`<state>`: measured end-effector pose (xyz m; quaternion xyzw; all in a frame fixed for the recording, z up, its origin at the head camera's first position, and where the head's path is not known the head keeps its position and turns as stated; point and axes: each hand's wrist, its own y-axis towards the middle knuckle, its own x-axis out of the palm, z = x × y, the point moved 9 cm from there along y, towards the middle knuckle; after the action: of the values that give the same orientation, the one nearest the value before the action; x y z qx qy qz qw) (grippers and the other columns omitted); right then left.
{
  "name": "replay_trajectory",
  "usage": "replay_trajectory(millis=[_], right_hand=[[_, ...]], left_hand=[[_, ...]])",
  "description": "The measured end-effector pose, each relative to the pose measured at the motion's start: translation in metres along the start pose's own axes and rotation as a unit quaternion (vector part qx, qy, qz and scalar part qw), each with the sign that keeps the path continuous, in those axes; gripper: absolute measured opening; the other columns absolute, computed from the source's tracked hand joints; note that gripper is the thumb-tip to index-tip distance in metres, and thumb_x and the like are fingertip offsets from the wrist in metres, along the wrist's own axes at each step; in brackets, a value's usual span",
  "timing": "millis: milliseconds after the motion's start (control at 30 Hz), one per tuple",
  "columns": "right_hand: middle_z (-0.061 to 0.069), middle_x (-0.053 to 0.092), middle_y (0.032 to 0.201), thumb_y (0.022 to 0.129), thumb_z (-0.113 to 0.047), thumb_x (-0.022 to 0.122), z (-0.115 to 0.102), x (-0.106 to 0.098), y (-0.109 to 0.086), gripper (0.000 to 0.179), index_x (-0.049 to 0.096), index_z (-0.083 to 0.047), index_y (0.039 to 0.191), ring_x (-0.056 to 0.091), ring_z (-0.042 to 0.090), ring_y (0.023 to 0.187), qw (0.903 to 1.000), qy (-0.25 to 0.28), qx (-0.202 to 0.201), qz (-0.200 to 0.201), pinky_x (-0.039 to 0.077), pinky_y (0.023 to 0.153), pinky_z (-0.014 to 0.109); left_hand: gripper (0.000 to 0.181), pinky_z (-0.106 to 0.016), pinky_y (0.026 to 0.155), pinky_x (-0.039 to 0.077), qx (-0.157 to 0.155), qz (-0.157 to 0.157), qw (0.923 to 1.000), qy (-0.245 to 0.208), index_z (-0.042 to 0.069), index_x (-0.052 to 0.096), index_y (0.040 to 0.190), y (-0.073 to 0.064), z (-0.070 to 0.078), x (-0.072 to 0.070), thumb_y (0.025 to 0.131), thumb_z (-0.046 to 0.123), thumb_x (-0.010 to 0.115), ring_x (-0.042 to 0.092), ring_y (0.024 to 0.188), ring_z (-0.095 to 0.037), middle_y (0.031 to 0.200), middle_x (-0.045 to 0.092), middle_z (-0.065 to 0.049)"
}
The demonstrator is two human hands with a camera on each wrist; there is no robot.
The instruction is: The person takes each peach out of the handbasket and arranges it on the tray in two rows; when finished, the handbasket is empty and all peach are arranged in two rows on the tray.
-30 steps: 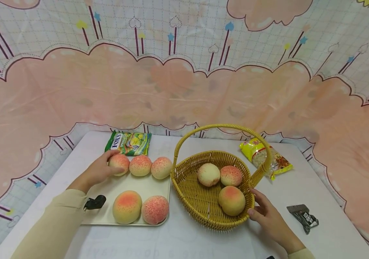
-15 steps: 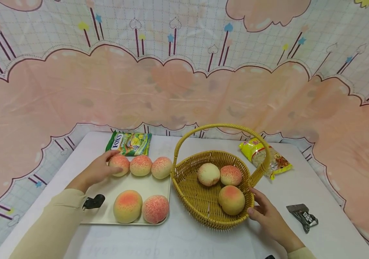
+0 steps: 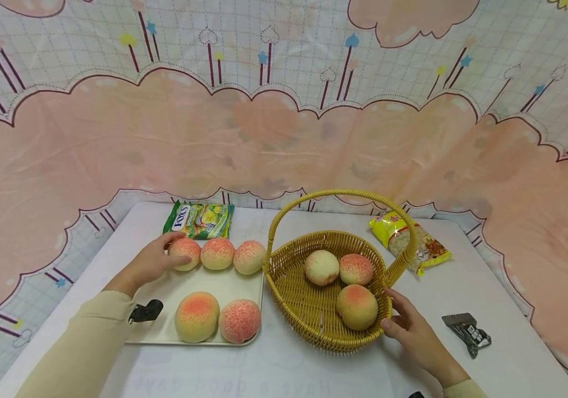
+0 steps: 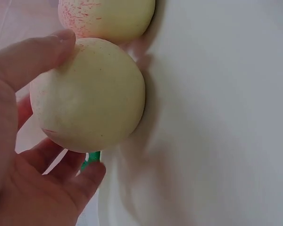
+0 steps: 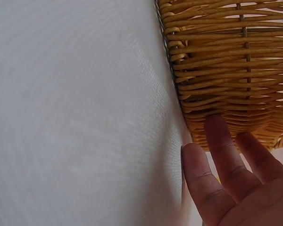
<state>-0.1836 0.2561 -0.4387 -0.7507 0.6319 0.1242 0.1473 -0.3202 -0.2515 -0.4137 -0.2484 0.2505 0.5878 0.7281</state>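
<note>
Left hand [image 3: 151,262] curled round the leftmost peach [image 3: 186,254] in the back row on the tray [image 3: 234,283]; right hand [image 3: 415,340], well apart, with extended fingers against the right side of the basket [image 3: 293,320]. From that round peach, nearer the left hand, basket off to the right, past two more peaches [image 3: 217,254]. Only in right wrist view, lower fingertips along the basket's outer wall.

On the table [image 3: 323,376], the tray [image 3: 234,283] lies left of the basket [image 3: 296,296]. Three peaches [image 3: 218,254] form a row along the tray's far side; two more sit side by side near its front. Behind the row lies a packet [image 3: 204,221]. Three peaches are in the basket: two at the back, one before them. A bag [image 3: 428,250] lies behind the basket, to the right; a sachet [image 3: 468,334] lies farther right, before the bag.
</note>
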Motion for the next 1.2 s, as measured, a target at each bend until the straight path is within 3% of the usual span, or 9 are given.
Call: replay_trajectory(millis=[167, 367, 600, 767, 900, 1000, 1100, 1200], right_hand=[[0.037, 0.032, 0.149, 0.103, -0.011, 0.057, 0.0, 0.0, -0.001, 0.065, 0.022, -0.004, 0.157, 0.061, 0.029, 0.11, 1.0, 0.005, 0.003, -0.001, 0.054, 0.081, 0.028], [0.037, 0.03, 0.15, 0.103, -0.011, 0.057, 0.001, 0.0, -0.002, 0.065, 0.022, -0.004, 0.157, 0.061, 0.031, 0.112, 1.0, 0.008, 0.005, 0.0, 0.054, 0.081, 0.028], [0.037, 0.029, 0.151, 0.103, -0.012, 0.057, 0.001, 0.0, -0.001, 0.065, 0.021, -0.005, 0.157, 0.06, 0.035, 0.114, 1.0, 0.004, 0.008, 0.0, 0.054, 0.081, 0.029], [0.038, 0.028, 0.151, 0.103, -0.012, 0.057, 0.001, 0.0, -0.001, 0.065, 0.022, -0.005, 0.157, 0.057, 0.04, 0.118, 1.0, 0.001, 0.008, -0.001, 0.054, 0.081, 0.028], [0.038, 0.028, 0.151, 0.103, -0.012, 0.057, 0.001, 0.0, 0.0, 0.065, 0.021, -0.005, 0.157, 0.057, 0.041, 0.118, 1.0, 0.004, 0.006, -0.003, 0.054, 0.082, 0.028], [0.038, 0.027, 0.151, 0.103, -0.012, 0.057, 0.001, 0.0, 0.0, 0.065, 0.021, -0.005, 0.157, 0.057, 0.04, 0.118, 1.0, 0.002, 0.004, -0.004, 0.053, 0.082, 0.027], [0.038, 0.028, 0.151, 0.103, -0.012, 0.057, 0.001, 0.0, 0.0, 0.065, 0.021, -0.005, 0.157, 0.058, 0.04, 0.117, 1.0, 0.001, 0.005, -0.007, 0.053, 0.082, 0.027], [0.038, 0.028, 0.151, 0.103, -0.012, 0.056, 0.001, 0.0, 0.001, 0.065, 0.02, -0.005, 0.157, 0.058, 0.039, 0.117, 0.9999, 0.004, 0.005, -0.009, 0.053, 0.083, 0.027]], left_hand=[[0.087, -0.07, 0.104, 0.03, 0.012, 0.019, 0.9994, 0.027, -0.005, 0.03, 0.152, -0.007, 0.014, -0.007, 0.089, 0.037, 0.075, 0.031, 0.134, -0.055, 0.148, 0.033, -0.038], [0.088, -0.07, 0.101, 0.034, 0.024, 0.043, 0.9978, 0.043, 0.001, 0.031, 0.154, -0.027, 0.051, -0.015, 0.089, 0.039, 0.076, 0.035, 0.132, -0.054, 0.15, 0.033, -0.034], [0.075, -0.059, 0.103, 0.041, 0.111, 0.089, 0.9898, -0.012, 0.002, 0.042, 0.148, -0.057, 0.108, -0.014, 0.086, 0.022, 0.08, 0.04, 0.133, -0.044, 0.144, 0.044, -0.026], [0.069, -0.057, 0.101, 0.044, 0.17, 0.098, 0.9801, -0.029, -0.001, 0.048, 0.141, -0.068, 0.138, -0.003, 0.083, 0.011, 0.083, 0.045, 0.13, -0.041, 0.14, 0.051, -0.022], [0.066, -0.059, 0.099, 0.044, 0.193, 0.095, 0.9762, -0.027, 0.001, 0.053, 0.138, -0.073, 0.154, 0.009, 0.08, 0.012, 0.084, 0.052, 0.125, -0.041, 0.137, 0.055, -0.02], [0.066, -0.061, 0.101, 0.042, 0.214, 0.087, 0.9725, -0.028, 0.004, 0.056, 0.137, -0.077, 0.166, 0.02, 0.08, 0.016, 0.086, 0.053, 0.125, -0.038, 0.136, 0.058, -0.016], [0.065, -0.058, 0.104, 0.04, 0.254, 0.074, 0.9639, -0.033, 0.005, 0.058, 0.135, -0.081, 0.18, 0.035, 0.078, 0.015, 0.087, 0.051, 0.129, -0.034, 0.138, 0.058, -0.013], [0.063, -0.054, 0.106, 0.04, 0.287, 0.044, 0.9563, -0.037, 0.007, 0.058, 0.135, -0.083, 0.197, 0.053, 0.079, 0.017, 0.086, 0.048, 0.132, -0.03, 0.141, 0.056, -0.01]])
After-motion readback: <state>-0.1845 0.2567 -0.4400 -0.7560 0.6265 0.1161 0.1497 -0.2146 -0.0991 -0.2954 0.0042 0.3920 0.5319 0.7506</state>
